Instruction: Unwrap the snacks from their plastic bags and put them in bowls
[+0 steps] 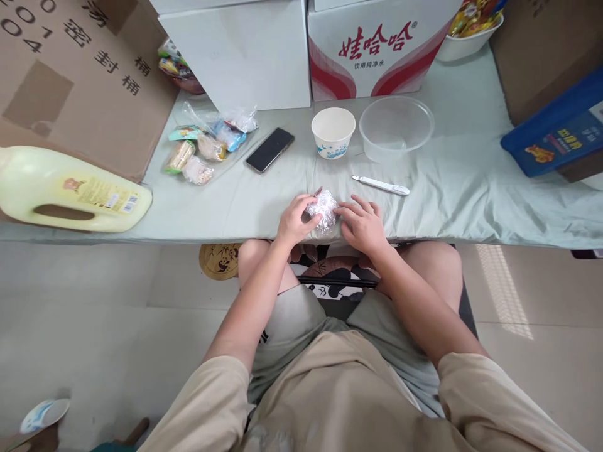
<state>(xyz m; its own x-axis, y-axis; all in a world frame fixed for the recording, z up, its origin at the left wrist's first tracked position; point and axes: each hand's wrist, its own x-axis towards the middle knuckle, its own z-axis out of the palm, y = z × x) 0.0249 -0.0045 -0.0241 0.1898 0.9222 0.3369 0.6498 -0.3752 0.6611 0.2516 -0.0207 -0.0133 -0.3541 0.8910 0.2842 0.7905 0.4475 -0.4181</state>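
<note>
A bundle of crumpled clear plastic wrap [325, 212] lies near the table's front edge, between my two hands. My left hand [296, 220] grips its left side, with thumb and fingers around it. A small dark reddish-brown bit shows at the top of the bundle; I cannot make out what it is. From the right, my right hand [365, 225] reaches in with fingers apart, a fingertip at the plastic's edge. Just beyond lies a slim white-handled tool [382, 185] with a small metal tip. Behind stand a paper cup [333, 150] and a clear plastic bowl [384, 147].
A black phone [270, 150] and a bag of wrapped snacks [198, 147] lie to the left. A yellow jug [70, 191] rests at the left edge. White boxes [254, 59] line the back, with a blue package [556, 132] at right.
</note>
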